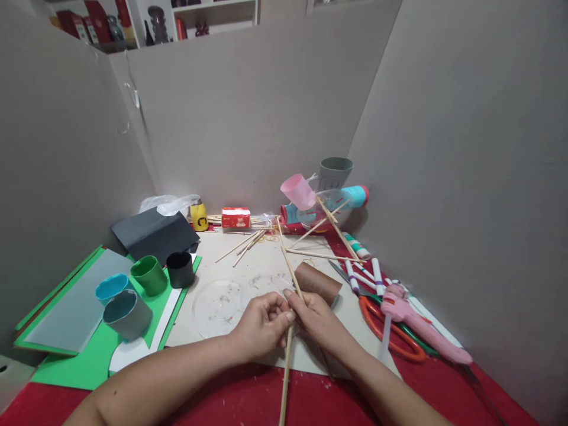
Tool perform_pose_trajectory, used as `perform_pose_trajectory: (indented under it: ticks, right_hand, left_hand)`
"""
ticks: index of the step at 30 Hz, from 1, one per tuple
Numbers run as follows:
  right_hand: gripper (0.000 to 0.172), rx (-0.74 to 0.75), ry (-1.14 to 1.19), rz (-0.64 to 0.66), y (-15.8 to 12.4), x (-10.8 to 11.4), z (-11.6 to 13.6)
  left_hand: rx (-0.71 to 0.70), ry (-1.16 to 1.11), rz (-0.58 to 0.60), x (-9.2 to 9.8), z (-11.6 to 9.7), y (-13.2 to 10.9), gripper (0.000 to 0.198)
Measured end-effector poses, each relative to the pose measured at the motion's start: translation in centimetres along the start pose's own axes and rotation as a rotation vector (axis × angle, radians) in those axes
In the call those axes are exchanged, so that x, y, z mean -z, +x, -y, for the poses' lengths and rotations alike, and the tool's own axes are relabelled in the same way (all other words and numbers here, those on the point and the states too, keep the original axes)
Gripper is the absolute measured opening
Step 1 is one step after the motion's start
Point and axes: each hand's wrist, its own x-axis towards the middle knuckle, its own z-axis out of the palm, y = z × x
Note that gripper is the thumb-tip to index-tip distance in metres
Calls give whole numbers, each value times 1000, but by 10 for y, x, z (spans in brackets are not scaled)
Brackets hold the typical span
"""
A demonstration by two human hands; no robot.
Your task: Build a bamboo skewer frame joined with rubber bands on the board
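Note:
My left hand (262, 324) and my right hand (316, 317) meet at the middle of the table, both pinched on thin wooden sticks (290, 273). One stick runs up and away from the fingers, another hangs down toward me past the table edge. Just behind my right hand lies a brown cardboard tube (318, 282). A clear plastic disc (220, 305) lies flat left of my left hand. More loose sticks (248, 242) are scattered farther back.
Paper cups in blue, grey, green and black (133, 296) stand on green paper (93, 361) at left. Orange-handled scissors (390, 337), a pink glue gun (421, 325) and markers (364, 273) lie at right. A pink cup on sticks (298, 190), a red box (235, 217) and grey walls ring the back.

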Motion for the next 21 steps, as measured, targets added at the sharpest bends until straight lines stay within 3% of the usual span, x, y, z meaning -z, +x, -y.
perform_pose_trajectory:
  ticks: [3,12,21]
  right_hand:
    - [52,6,-12,-12,1,1,-2]
    - [54,-33,-64,-32,3,3,-6]
    - [51,-44,-63,-38,1,1,-5]
  left_hand:
    - [-10,30,-27,-1,1,-1,45]
    - [156,-75,-111,1,7,6,52]
    - [66,25,-57,-2,4,2,43]
